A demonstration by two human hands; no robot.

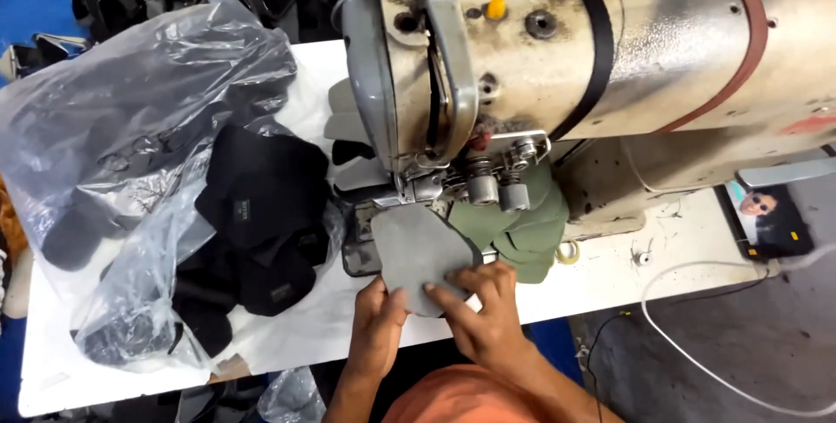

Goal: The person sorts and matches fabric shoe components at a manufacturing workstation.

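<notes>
A worn cream sewing machine (pixel 566 66) stands on the white counter (pixel 688 240); left lies a clear plastic bag (pixel 131 127) beside black pieces with small rectangular labels (pixel 261 214). Left hand (pixel 379 327) and right hand (pixel 488 314) press fingers flat on a grey fabric piece (pixel 418 249) under the needle, grip closed on nothing.

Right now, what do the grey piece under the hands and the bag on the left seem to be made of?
Grey piece: likely felt or stiff fabric, matte, lying flat under the left hand and right hand. Bag: thin clear plastic, glossy and crinkled, with dark pieces showing through.
</notes>
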